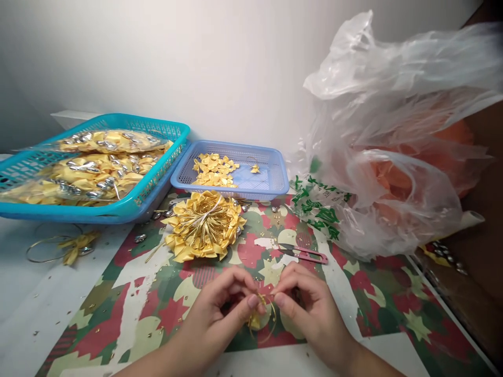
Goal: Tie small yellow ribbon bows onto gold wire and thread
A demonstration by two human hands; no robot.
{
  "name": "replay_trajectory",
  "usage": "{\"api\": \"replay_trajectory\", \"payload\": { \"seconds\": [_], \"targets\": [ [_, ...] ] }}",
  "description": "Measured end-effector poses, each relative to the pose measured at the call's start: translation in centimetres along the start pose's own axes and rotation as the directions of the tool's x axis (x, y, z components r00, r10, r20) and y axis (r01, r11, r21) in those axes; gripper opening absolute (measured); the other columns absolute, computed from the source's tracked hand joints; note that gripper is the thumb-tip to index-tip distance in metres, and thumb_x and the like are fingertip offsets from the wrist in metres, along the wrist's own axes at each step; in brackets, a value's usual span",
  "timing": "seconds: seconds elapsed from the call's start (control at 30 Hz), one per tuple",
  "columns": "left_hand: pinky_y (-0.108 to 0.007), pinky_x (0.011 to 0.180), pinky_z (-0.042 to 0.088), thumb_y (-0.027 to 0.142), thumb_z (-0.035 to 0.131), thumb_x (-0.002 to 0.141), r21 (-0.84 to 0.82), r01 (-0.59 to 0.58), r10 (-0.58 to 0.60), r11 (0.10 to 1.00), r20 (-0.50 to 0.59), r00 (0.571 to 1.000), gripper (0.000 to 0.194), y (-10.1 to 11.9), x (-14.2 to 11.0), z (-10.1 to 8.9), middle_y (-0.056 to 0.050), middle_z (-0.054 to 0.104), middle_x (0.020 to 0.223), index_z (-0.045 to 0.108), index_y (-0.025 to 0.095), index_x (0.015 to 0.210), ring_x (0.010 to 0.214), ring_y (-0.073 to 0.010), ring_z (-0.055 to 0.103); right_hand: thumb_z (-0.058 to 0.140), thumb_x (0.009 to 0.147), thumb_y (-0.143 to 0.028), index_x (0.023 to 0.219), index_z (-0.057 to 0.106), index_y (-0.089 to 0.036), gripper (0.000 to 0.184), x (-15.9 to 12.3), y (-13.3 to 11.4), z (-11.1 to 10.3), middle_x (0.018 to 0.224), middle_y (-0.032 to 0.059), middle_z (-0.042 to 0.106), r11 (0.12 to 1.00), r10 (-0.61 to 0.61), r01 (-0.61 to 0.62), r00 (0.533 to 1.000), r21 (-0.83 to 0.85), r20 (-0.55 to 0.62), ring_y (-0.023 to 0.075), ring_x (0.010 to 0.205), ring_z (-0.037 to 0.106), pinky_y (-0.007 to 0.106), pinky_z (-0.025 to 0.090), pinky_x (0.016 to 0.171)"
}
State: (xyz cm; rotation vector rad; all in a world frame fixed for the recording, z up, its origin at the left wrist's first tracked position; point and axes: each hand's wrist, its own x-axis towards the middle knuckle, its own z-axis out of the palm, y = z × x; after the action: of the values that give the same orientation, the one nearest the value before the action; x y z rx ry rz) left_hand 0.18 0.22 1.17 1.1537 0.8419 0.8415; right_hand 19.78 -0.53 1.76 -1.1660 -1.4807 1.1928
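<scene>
My left hand pinches a small gold ribbon bow between thumb and fingertips, low over the patterned paper. A thin gold cord curves in a loop from the bow. Thumb and fingertips of my right hand are pinched together at the cord's upper end, close beside the left fingertips; the exact grip there is too small to make out. Just beyond my hands lie a large bundle of gold bows with cords gathered at its centre and pink-handled thread snips.
A teal basket with bagged gold bows and silver bells stands left. A blue basket holds loose bows. Clear plastic bags are heaped at right. A looped bow with a bell lies left. Small gold bits dot the patterned paper.
</scene>
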Motion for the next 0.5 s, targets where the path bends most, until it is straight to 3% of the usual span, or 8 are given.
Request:
{"api": "replay_trajectory", "payload": {
  "seconds": [0.23, 0.43, 0.5],
  "targets": [
    [-0.021, 0.063, 0.048, 0.039, 0.06, 0.093, 0.007, 0.04, -0.04, 0.999, 0.055, 0.998, 0.019, 0.25, -0.09, 0.17, -0.002, 0.069, 0.076, 0.055, 0.02, 0.091, 0.07, -0.0132, 0.062, 0.063, 0.087, -0.024, 0.073, 0.067, -0.02, 0.015, 0.23, -0.38, -0.16, 0.072, 0.0013, 0.057, 0.999, -0.045, 0.045, 0.998, -0.003, -0.048, 0.0146, 0.068, 0.053, 0.026, 0.04, 0.057],
    [-0.019, 0.049, 0.035, 0.025, 0.058, 0.092, 0.273, -0.12, 0.1, 0.954, 0.086, 0.991, 0.007, 0.09, -0.16, 0.5, 0.002, 0.061, 0.073, 0.056, 0.022, 0.097, 0.055, -0.0094, 0.046, 0.065, 0.083, -0.016, 0.075, 0.068, -0.019, 0.01, 0.07, -0.88, 0.02, 0.072, 0.0015, 0.062, 0.98, -0.172, 0.168, 0.985, -0.105, -0.023, 0.0138, 0.069, 0.058, 0.025, 0.045, 0.06],
    [-0.019, 0.049, 0.034, 0.023, 0.058, 0.091, 0.335, -0.15, 0.132, 0.93, 0.078, 0.988, 0.01, 0.05, -0.18, 0.55, 0.003, 0.058, 0.072, 0.057, 0.023, 0.101, 0.056, -0.0097, 0.045, 0.066, 0.081, -0.012, 0.076, 0.069, -0.019, 0.009, 0.0, -0.99, 0.16, 0.072, 0.0018, 0.063, 0.959, -0.242, 0.238, 0.97, -0.156, -0.004, 0.0138, 0.069, 0.06, 0.025, 0.046, 0.061]
  ]
}}
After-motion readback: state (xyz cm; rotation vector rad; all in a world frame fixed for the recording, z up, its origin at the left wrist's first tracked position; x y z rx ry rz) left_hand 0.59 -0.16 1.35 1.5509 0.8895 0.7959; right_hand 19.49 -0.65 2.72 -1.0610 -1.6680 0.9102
